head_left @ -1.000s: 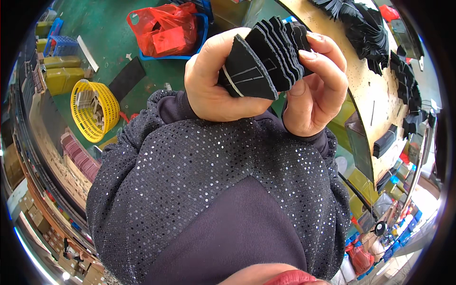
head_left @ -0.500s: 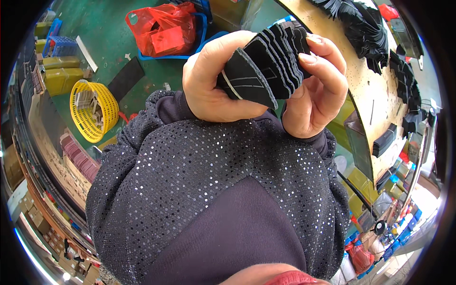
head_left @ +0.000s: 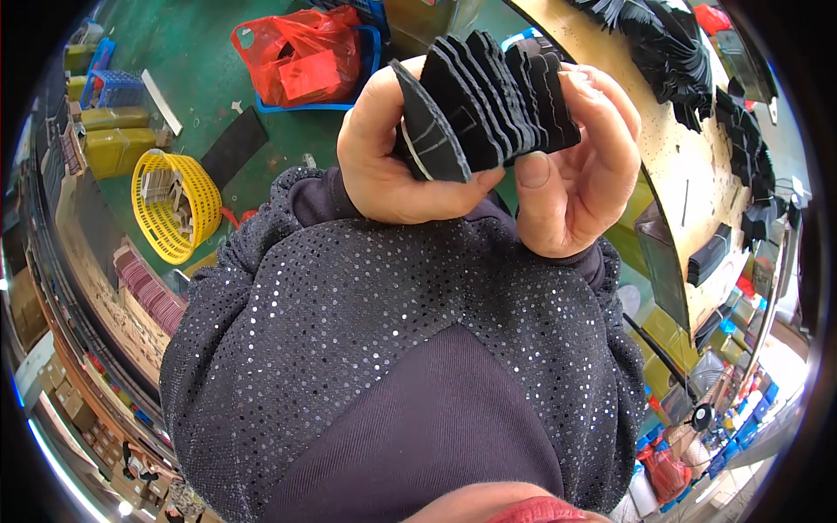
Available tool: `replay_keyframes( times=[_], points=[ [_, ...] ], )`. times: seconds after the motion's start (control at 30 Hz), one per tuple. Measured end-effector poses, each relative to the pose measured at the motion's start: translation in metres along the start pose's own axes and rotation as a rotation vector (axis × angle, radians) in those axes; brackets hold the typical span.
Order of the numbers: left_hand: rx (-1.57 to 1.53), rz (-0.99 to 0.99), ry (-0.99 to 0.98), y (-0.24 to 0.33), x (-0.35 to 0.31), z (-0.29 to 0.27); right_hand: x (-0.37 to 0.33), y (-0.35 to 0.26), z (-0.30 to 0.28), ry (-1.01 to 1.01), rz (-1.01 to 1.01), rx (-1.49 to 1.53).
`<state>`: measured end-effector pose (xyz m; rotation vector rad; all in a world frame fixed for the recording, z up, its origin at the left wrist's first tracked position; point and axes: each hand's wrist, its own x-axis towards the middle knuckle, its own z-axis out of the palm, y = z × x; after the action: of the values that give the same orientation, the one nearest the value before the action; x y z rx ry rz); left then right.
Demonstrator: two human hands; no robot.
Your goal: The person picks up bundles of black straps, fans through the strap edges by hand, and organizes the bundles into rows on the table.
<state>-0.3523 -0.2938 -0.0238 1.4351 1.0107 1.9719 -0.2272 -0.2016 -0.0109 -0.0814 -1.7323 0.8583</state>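
Observation:
Between my two hands is a stack of black cut pieces, fanned apart, with pale grey edges and thin pale lines on some faces. My left hand wraps round the left end of the stack, thumb and fingers closed on it. At the right end, the bent fingers of my right hand press on the pieces, its thumb at the lower edge. The nearest piece on the left stands apart from the others. What the pieces are made of I cannot tell for sure.
At the right, a pale worktable carries several piles of black pieces. A red plastic bag sits in a blue crate on the green floor. To the left stand a yellow basket and a bench with a row of pinkish pieces.
The stack has turned and its pieces are spread wider, tilting more upright at the left. My right thumb has shifted at the lower edge of the stack.

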Motion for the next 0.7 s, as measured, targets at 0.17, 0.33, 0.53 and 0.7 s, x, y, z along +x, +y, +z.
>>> replay_keyframes(
  times=[0.17,0.33,0.53,0.7],
  points=[
    [-0.120,-0.164,0.049,-0.006,-0.005,0.003,-0.005,0.006,0.002,0.045,0.074,0.104],
    [-0.421,-0.277,0.184,-0.014,0.004,0.002,-0.010,0.014,-0.005,-0.258,0.607,0.218],
    [-0.540,-0.516,0.335,-0.036,0.007,0.007,-0.039,0.021,0.002,-0.418,0.538,0.052],
    [-0.440,-0.370,0.003,-0.027,0.024,0.022,-0.035,0.025,-0.033,-0.336,0.803,0.393]
  ],
)
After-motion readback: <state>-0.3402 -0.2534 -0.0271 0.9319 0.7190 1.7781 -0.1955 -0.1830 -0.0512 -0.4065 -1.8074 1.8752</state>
